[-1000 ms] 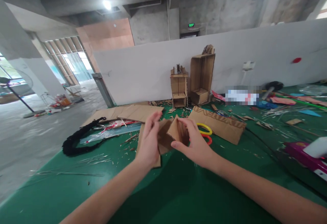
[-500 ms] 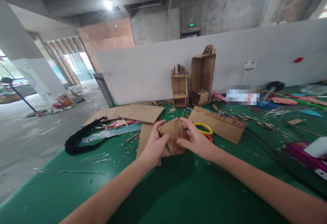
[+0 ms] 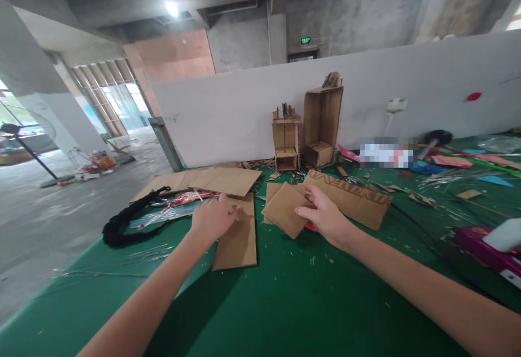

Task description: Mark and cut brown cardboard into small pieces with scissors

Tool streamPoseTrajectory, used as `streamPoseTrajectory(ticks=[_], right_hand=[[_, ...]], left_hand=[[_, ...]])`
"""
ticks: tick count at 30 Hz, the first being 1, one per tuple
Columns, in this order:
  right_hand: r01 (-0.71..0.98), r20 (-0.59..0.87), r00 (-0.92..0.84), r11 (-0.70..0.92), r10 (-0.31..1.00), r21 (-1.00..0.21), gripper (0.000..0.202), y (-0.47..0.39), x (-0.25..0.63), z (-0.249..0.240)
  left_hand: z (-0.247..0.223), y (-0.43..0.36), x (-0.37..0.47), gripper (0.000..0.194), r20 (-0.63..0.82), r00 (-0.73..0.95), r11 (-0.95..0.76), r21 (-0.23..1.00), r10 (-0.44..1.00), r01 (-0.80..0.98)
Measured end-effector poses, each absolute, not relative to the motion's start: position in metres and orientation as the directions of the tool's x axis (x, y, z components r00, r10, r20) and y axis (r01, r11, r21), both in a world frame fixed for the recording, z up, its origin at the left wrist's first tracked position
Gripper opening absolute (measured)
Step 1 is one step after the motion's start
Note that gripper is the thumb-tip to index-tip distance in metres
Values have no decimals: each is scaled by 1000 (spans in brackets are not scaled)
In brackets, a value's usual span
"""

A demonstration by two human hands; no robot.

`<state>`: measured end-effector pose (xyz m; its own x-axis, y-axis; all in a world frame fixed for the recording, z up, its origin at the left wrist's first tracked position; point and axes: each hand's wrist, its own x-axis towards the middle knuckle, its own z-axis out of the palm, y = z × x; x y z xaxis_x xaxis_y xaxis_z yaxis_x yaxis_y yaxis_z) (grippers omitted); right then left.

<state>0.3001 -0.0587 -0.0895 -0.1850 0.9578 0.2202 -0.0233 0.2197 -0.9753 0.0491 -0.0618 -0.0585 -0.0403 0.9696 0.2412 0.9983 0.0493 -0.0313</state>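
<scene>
My right hand is closed on small cardboard pieces, with the thumb in front and the fingers behind. They look like two overlapping squares, held above the table. Behind them, largely hidden, lie scissors with a red handle loop and a bit of yellow. My left hand holds nothing that I can see; its fingers are loosely bent and apart over a rectangular cardboard strip. Whether the fingertips touch that strip I cannot tell.
Flat cardboard and a black yarn bundle lie at the left. Two cardboard box structures stand against the white partition. A printed cardboard piece lies right of centre, a purple device at far right.
My left hand has let go of the cardboard pieces and moved left over the strip. My right hand keeps them, now turned flatter towards me and showing as squares.
</scene>
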Motion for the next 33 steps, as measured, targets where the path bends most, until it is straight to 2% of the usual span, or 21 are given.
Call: streamPoseTrajectory(ticks=[3,6,8,10,11,13,15,17,18,20,22,24,27,29,33], right_hand=[[3,225,-204,230,953,-973,50,-54,302,-94],[57,227,-211,243,951,-968,38,-53,304,-96],[72,194,-206,212,959,-975,38,-54,305,-96],[73,136,-267,160,954,-984,43,-55,307,-93],[80,109,-337,144,935,-986,44,-57,309,-91],[143,86,-494,178,865,-974,42,-60,310,-85],[277,105,-586,320,804,-906,35,-65,311,-81],[418,156,-617,489,771,-765,31,-70,309,-80],[472,187,-624,556,759,-684,31,-73,307,-80],[537,242,-639,649,730,-540,35,-77,304,-82],[579,294,-642,699,708,-421,40,-78,302,-84],[624,351,-629,720,694,-305,40,-75,303,-84],[742,401,-570,659,718,-125,36,-66,313,-82],[805,370,-533,590,761,-53,37,-59,322,-83],[823,325,-509,561,797,-88,44,-53,332,-89]], left_hand=[[-67,-55,45,50,171,-44,38,38,984,999],[-68,-49,44,59,111,-81,54,228,991,972],[-61,-47,39,62,87,-78,43,346,993,937],[-50,-48,29,62,86,-26,-10,395,996,919],[-44,-49,24,62,78,16,-44,383,997,923],[-33,-53,14,58,34,78,-84,275,996,958],[-26,-56,9,51,25,59,-62,116,998,991],[-23,-61,13,49,95,56,-59,26,994,998],[-22,-64,19,50,133,108,-113,28,985,993],[-23,-72,34,52,172,313,-333,101,934,938],[-28,-82,52,59,131,539,-554,189,832,810],[-37,-90,69,75,57,687,-679,224,725,699],[-50,-97,85,82,29,743,-728,224,669,648],[-54,-98,88,81,25,731,-717,224,682,660],[-54,-98,88,85,4,715,-706,161,699,690]])
